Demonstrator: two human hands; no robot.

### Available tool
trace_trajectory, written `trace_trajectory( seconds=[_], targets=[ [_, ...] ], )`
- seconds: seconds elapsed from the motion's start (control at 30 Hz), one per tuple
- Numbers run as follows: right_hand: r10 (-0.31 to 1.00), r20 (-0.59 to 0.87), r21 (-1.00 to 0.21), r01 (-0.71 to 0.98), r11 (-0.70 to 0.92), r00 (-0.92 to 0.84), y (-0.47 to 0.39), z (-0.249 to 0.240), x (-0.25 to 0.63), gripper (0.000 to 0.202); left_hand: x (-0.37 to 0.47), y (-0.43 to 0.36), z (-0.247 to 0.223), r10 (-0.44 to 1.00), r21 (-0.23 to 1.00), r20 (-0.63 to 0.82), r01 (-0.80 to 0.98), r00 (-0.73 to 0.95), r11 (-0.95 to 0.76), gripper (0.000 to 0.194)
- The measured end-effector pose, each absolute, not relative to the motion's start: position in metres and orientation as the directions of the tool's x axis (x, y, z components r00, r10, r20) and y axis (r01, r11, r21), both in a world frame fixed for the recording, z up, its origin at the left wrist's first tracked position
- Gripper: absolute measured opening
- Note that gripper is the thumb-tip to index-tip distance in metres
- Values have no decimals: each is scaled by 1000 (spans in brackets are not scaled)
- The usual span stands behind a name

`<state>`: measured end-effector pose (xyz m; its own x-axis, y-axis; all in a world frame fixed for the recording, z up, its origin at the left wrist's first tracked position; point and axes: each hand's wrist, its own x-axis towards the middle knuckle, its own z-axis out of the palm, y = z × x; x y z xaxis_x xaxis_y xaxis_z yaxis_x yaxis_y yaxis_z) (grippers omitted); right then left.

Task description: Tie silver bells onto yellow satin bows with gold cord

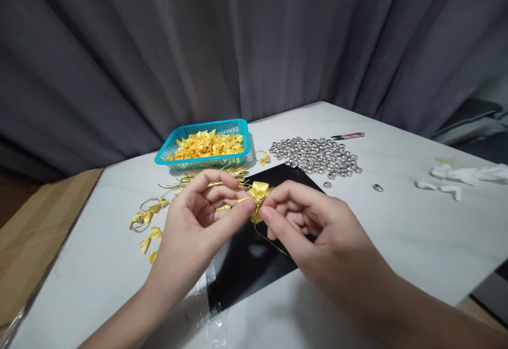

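Fingertips of both hands, left (210, 211) and right (307, 222), pinch yellow bow (260, 192) closed.

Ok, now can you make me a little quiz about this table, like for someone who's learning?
1. Fill in the gap: the pieces heaped in the blue basket are coloured ____.
2. True or false: the yellow bow is at the fingertips of both the left hand and the right hand.
3. What lies closest to the pink-handled snips?
A) the cardboard
B) the pile of silvery pieces
C) the white crumpled things

Key: 1 yellow; 2 true; 3 B.
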<state>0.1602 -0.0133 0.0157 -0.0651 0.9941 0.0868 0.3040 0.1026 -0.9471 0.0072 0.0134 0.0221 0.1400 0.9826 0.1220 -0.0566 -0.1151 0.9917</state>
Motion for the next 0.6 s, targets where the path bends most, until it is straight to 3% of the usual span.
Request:
trace_trajectory(
  seconds=[0.37, 0.6],
  targets=[
    [975, 195, -918, 329, 221, -109, -16, 14, 162, 16, 8, 14, 21, 983, 994, 99, -56, 152, -92, 20],
    [980, 143, -951, 256, 176, -141, -16, 9, 162, 13, 10, 13, 21, 982, 986, 157, -65, 101, -151, 27]
  ],
)
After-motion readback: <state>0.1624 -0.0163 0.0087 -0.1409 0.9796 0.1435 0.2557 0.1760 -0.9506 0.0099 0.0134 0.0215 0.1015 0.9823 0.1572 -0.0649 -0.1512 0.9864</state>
